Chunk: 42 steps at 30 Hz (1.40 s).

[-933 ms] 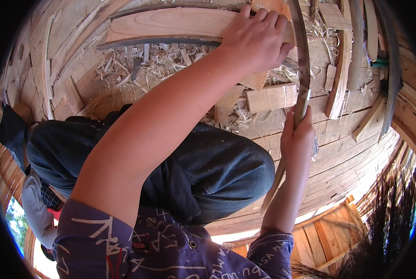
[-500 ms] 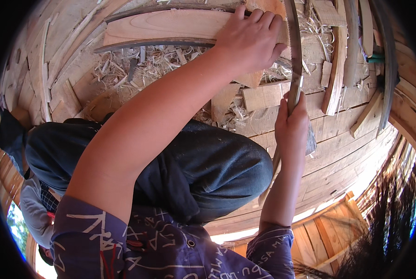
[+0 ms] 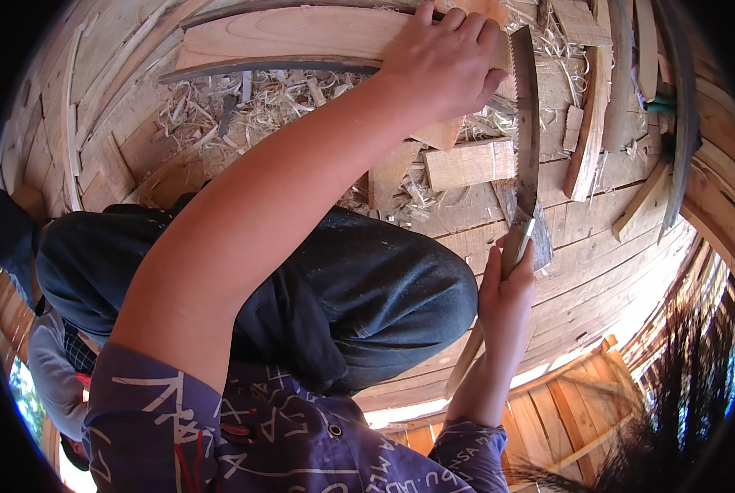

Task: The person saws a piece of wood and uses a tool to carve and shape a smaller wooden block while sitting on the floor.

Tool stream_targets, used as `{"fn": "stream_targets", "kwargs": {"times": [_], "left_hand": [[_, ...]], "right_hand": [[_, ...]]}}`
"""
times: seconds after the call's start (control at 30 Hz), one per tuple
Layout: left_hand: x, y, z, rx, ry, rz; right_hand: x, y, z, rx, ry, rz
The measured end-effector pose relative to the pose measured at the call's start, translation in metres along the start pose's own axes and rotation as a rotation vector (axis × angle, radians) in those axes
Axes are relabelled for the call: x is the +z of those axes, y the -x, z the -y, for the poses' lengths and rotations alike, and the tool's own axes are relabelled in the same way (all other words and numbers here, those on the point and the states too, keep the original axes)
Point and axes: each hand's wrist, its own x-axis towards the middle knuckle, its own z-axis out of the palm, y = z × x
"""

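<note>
The pale board (image 3: 294, 37) is lying lengthwise at the top of my view, its right end showing beside my left hand (image 3: 443, 64). That hand is lying palm down over the end, fingers a little apart, thumb sticking out; I cannot tell whether the fingertips are hooking over the far edge.

Just right of it, the curved saw (image 3: 529, 123) is pointing away from me, teeth facing the board. My right hand (image 3: 507, 283) is closing around its handle. What is changing is the saw: a moment ago the blade was running out past the top of my view, and now I am drawing it toward me, so its tip is showing near the board's end. To my judgement this is a pull stroke nearing its full length, with my left hand steadying the board. Whether teeth are touching wood, I cannot tell.

Nearer me, a small wooden block (image 3: 470, 164) is resting among curled shavings (image 3: 277, 107), and a flat grey piece (image 3: 542, 246) is showing behind the saw. My knee (image 3: 408, 304) is bending below; farther left, another person (image 3: 55, 370) is sitting partly in view.
</note>
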Motion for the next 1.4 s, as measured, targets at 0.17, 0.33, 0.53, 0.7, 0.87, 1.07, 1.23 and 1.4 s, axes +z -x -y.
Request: {"fn": "stream_targets", "kwargs": {"times": [0.17, 0.33, 0.53, 0.7, 0.87, 1.07, 1.23, 1.4], "left_hand": [[0.023, 0.010, 0.006, 0.035, -0.146, -0.222], [0.025, 0.008, 0.003, 0.010, -0.110, -0.193], [0.018, 0.008, 0.004, 0.000, -0.126, -0.124], [0.023, 0.009, 0.007, 0.054, -0.182, -0.202], [0.024, 0.005, 0.005, 0.044, -0.085, -0.236], [0.019, 0.004, 0.005, -0.003, -0.094, -0.109], [0.025, 0.005, 0.007, -0.008, -0.123, -0.192], [0.021, 0.007, 0.009, 0.021, -0.111, -0.206]], "right_hand": [[0.022, -0.060, 0.011, -0.206, -0.003, -0.106], [0.026, -0.100, 0.033, -0.200, 0.002, -0.091], [0.010, -0.032, 0.005, -0.018, 0.011, -0.033], [0.003, -0.015, 0.006, -0.090, 0.010, -0.030], [0.022, -0.074, 0.011, -0.173, 0.015, -0.082], [0.025, -0.074, 0.012, -0.145, 0.003, -0.075], [0.003, -0.020, 0.007, 0.026, 0.003, -0.014], [0.001, -0.012, 0.005, -0.014, 0.000, 0.002]]}}
